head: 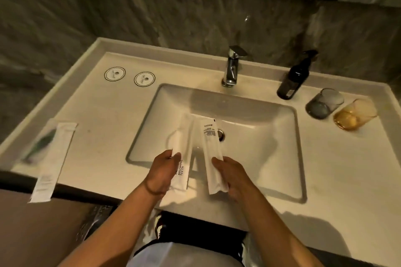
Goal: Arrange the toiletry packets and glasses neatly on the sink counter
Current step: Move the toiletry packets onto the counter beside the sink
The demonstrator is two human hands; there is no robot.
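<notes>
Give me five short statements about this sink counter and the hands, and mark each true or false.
1. Each hand holds a white packet. True: the left hand holds the left packet, the right hand the right packet.
2. The two glasses stand left of the sink. False: they stand at its right, grey one beside the amber glass.
3. A dark bottle stands right of the tap. True.
4. The counter left of the basin is bare. False: a loose packet and two round coasters lie there.
5. Water runs from the tap. False: none shows.
</notes>
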